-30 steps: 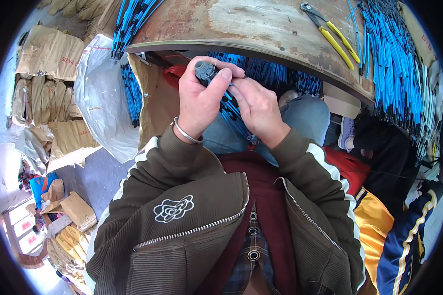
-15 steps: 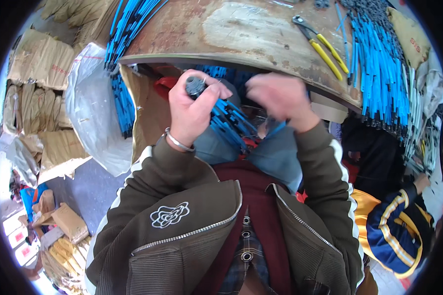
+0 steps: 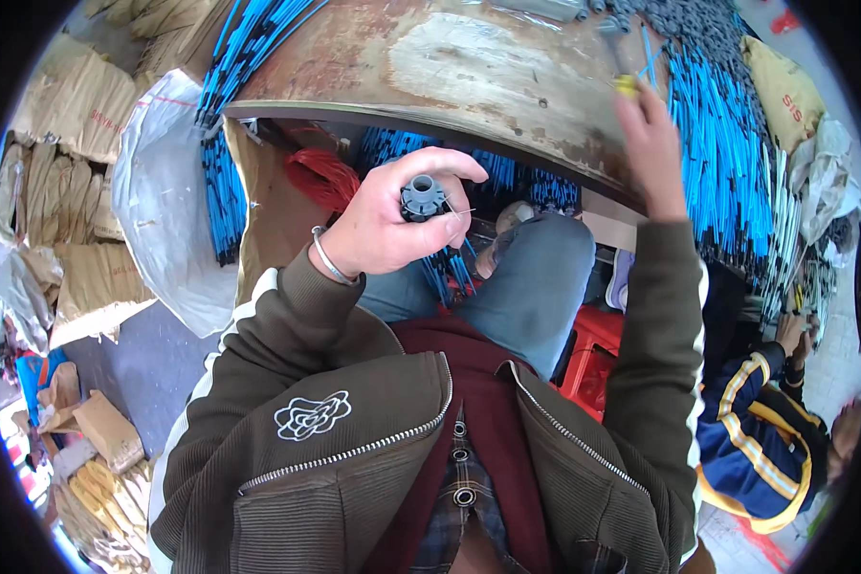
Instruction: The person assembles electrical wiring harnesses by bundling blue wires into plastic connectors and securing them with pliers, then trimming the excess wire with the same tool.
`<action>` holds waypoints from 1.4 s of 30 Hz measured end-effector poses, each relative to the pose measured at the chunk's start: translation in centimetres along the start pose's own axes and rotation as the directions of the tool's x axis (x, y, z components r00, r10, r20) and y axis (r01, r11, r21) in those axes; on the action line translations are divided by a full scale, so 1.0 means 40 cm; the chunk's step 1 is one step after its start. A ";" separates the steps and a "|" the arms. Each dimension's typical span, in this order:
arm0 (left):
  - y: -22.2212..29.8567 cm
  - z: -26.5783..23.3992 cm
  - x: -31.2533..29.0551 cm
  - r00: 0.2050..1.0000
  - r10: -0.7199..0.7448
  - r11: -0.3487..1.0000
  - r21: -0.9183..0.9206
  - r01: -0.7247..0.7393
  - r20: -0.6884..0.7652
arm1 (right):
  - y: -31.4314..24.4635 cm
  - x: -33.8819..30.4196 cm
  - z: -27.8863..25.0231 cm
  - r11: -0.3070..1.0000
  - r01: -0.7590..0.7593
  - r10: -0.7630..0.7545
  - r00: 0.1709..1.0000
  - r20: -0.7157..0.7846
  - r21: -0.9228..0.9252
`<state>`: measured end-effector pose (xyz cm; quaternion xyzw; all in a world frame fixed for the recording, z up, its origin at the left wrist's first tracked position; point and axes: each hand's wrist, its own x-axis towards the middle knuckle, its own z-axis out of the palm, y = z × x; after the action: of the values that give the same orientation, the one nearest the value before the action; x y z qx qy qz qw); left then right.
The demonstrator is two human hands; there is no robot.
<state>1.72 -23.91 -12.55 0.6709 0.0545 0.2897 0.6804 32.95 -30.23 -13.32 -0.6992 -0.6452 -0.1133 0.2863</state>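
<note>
- My left hand (image 3: 378,215), just left of the frame's centre, is wrapped around a bundle of blue and black rods (image 3: 442,277); its grey ringed end (image 3: 421,201) faces up at me beside the curled fingers, and the rods hang down toward the blue jeans (image 3: 545,277).
- A thin wire-like strand (image 3: 461,211) sticks out by that thumb. I would hold the thumb snug just beside it, leaving the strand free and in plain sight.
- My right hand (image 3: 652,158), at the upper right of the frame, is blurred, but I read it as grasping the pliers (image 3: 626,84) by their yellow handles, the grey head pointing toward the top edge. How the handles sit in the palm I cannot tell.
- For good control, I judge, the fingers should wrap both handles well down toward their ends.
- The pliers are near small grey parts (image 3: 689,24) and loose blue rods (image 3: 717,143) at the upper right of the tabletop (image 3: 469,57); I'd lift clear rather than sweep across, or I may scatter them.
- The left grip ought to be firm and even: squeezed lopsidedly, the rods could slide past one another.
</note>
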 end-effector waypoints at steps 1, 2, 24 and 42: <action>-0.003 -0.007 -0.011 1.000 -0.009 1.000 -0.029 0.009 -0.029 | -0.055 -0.013 -0.035 0.852 -0.236 0.267 0.964 0.000 0.467; -0.003 -0.007 -0.019 0.999 -0.021 0.998 -0.062 0.018 -0.046 | -0.106 -0.039 -0.072 0.452 -0.385 0.496 0.858 0.133 0.805; 0.020 0.040 -0.013 0.969 -0.209 0.972 0.078 0.221 -0.131 | -0.297 -0.139 -0.117 0.837 0.450 -0.495 0.865 -0.083 -0.310; 0.035 0.043 -0.006 0.972 -0.221 0.961 0.184 0.204 0.076 | -0.302 -0.154 -0.246 0.935 0.032 -0.236 0.800 0.551 0.354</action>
<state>1.88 -25.64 -11.13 0.7315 0.1189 0.1766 0.6477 22.47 -40.73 -5.53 -0.5942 -0.7598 0.1958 0.1770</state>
